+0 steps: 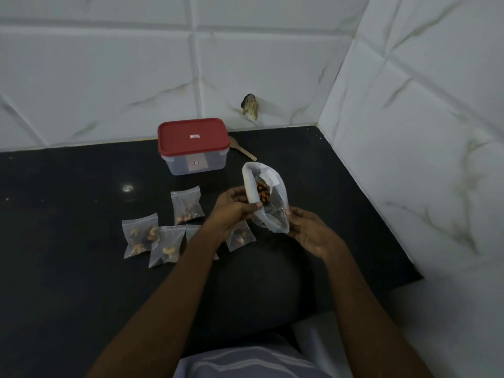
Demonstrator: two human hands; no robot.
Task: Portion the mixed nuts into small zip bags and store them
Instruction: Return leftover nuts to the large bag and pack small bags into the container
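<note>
leftmost on the dark countertop point(68, 214) lies a small zip bag point(140, 235) holding cashews and darker nuts, flat and sealed as far as can be told. just beside it, overlapping its right edge, sits a second small bag point(165, 246), and behind these a third filled bag point(187, 205) lies a little apart toward the wall. further back stands a clear storage box point(197, 162) with its red lid point(193, 136) pressed on; a wooden spoon point(242, 150) pokes out from behind its right side. two more small bags are partly hidden under the left forearm, one point(240, 237) showing nuts near the wrist. the left hand point(233, 211) grips the left rim of a larger clear bag of mixed nuts point(266, 197), thumb on top and fingers curled beneath, pinching the plastic. that bag is held above the counter, mouth open and facing the wall. the right hand point(311, 230) holds the bag's near right edge, fingertips pinching it, remaining fingers loosely curled.
</note>
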